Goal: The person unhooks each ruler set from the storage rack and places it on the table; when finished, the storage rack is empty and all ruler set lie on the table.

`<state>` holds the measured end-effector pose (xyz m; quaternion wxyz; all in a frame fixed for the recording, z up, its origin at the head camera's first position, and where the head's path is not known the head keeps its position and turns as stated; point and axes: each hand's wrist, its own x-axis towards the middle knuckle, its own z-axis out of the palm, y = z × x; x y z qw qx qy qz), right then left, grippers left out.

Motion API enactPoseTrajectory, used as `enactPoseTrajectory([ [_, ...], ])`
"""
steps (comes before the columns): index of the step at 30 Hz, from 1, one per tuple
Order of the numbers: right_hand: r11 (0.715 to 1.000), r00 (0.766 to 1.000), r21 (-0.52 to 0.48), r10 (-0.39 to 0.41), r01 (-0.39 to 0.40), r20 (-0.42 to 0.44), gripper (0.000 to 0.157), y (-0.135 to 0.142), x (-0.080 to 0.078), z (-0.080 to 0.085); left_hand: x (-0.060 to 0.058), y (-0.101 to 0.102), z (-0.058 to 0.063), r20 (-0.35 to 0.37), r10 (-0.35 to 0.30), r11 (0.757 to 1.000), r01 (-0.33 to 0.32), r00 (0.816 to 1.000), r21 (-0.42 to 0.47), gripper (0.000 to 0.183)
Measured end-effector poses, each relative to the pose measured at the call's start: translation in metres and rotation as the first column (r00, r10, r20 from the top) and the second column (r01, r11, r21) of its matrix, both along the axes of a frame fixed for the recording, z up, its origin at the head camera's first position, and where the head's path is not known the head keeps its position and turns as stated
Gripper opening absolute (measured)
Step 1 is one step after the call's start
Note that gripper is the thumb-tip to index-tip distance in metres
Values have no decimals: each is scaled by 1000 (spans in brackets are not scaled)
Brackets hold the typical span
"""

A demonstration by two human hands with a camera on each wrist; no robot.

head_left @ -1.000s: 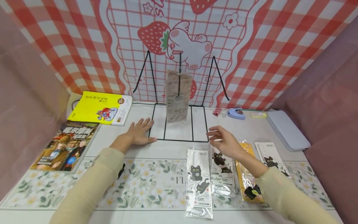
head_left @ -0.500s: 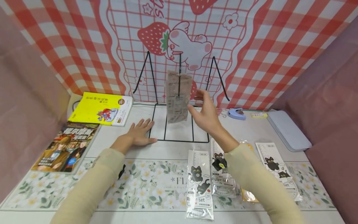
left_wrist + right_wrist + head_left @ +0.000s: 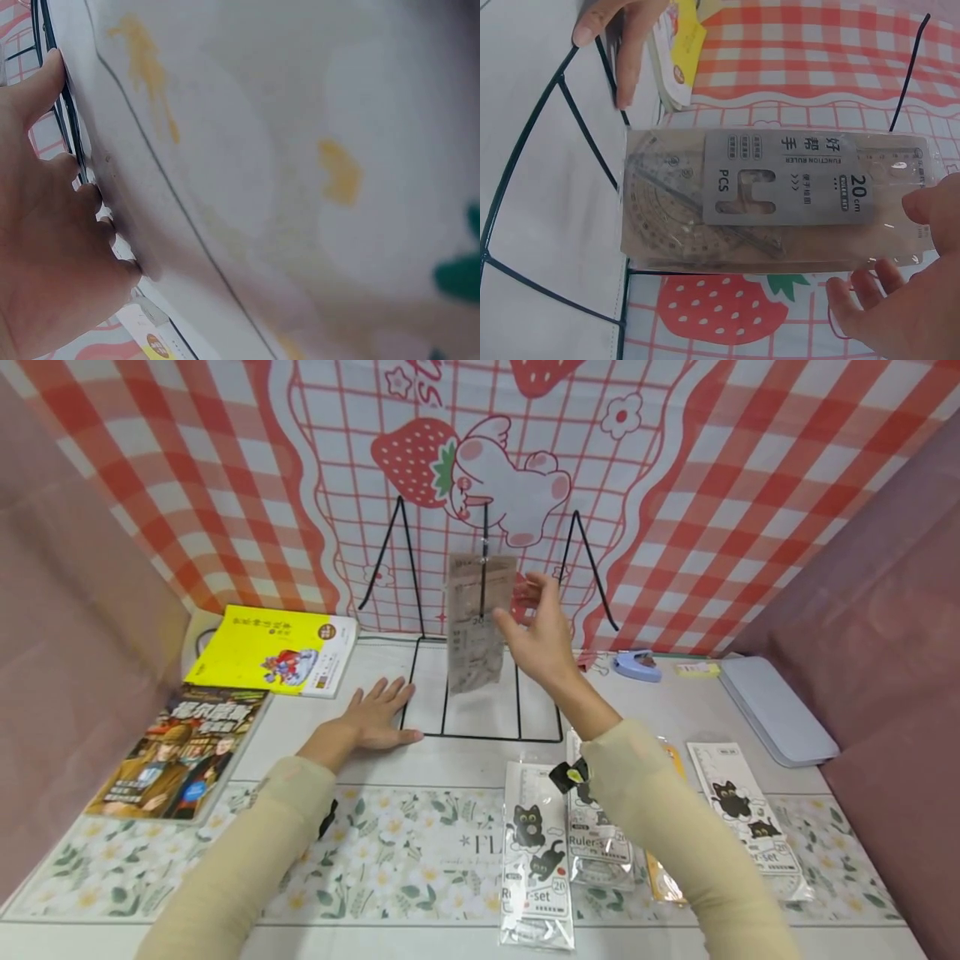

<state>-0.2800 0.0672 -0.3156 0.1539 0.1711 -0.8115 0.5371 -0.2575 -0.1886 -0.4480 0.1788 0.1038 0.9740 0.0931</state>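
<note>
A clear-packed ruler set (image 3: 472, 652) with a protractor visible inside hangs upright from the middle hook of a black wire display rack (image 3: 487, 738). My right hand (image 3: 542, 639) is at its right side. In the right wrist view, the thumb overlaps the front of the pack near its hung end, and the bent fingers (image 3: 847, 300) are beside its edge. Thumb and fingers stand apart there. My left hand (image 3: 371, 718) lies spread on the table, fingertips and thumb right at the left side of the rack's base. In the left wrist view its fingers (image 3: 49, 79) meet the black wire.
Several cat-print ruler sets (image 3: 534, 852) lie at front right, with an orange pack (image 3: 666, 881) partly under the right sleeve. Behind them are a blue clip-like item (image 3: 637, 666) and a pale case (image 3: 777, 710). A yellow book (image 3: 262, 647) and a dark-covered book (image 3: 180, 752) lie left.
My right hand has moved up and left from the table's right side to the hanging ruler set, then slightly higher along it. The pack has turned slightly. My left hand has stayed put.
</note>
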Motion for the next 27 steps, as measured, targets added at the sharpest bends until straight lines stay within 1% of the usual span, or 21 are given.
enactPoseTrajectory([
  [4, 998, 1000, -53, 26, -25, 17, 57, -1, -2, 0, -1, 0, -1, 5, -3, 1000, 3, 1000, -3, 91],
  [6, 997, 1000, -67, 31, -31, -6, 55, -1, -2, 0, -1, 0, -1, 2, -5, 1000, 5, 1000, -2, 91],
  [9, 996, 996, -79, 34, -40, -78, 49, 0, -2, 1, -2, 0, -1, -2, -6, 1000, 6, 1000, -5, 91],
  [11, 996, 989, -80, 36, -48, -141, 44, 1, -2, 1, -2, 0, -1, -2, -5, 1000, 5, 1000, -5, 91],
  [16, 995, 958, -74, 51, -74, -282, 35, 1, -1, 2, -2, 0, 0, 1, -5, 1000, 5, 1000, -2, 92],
  [19, 997, 940, -45, 49, -68, -338, 30, 1, 1, 2, -2, 0, 0, 7, -4, 1000, 4, 1000, 0, 91],
  [23, 996, 930, -38, 56, -76, -364, 29, 1, 5, 3, -1, 0, 1, 13, 1, 1000, -1, 1000, 0, 90],
  [27, 989, 938, -93, 81, -119, -338, 30, 2, 11, 4, 0, 0, 1, 10, 1, 1000, -1, 1000, 0, 90],
])
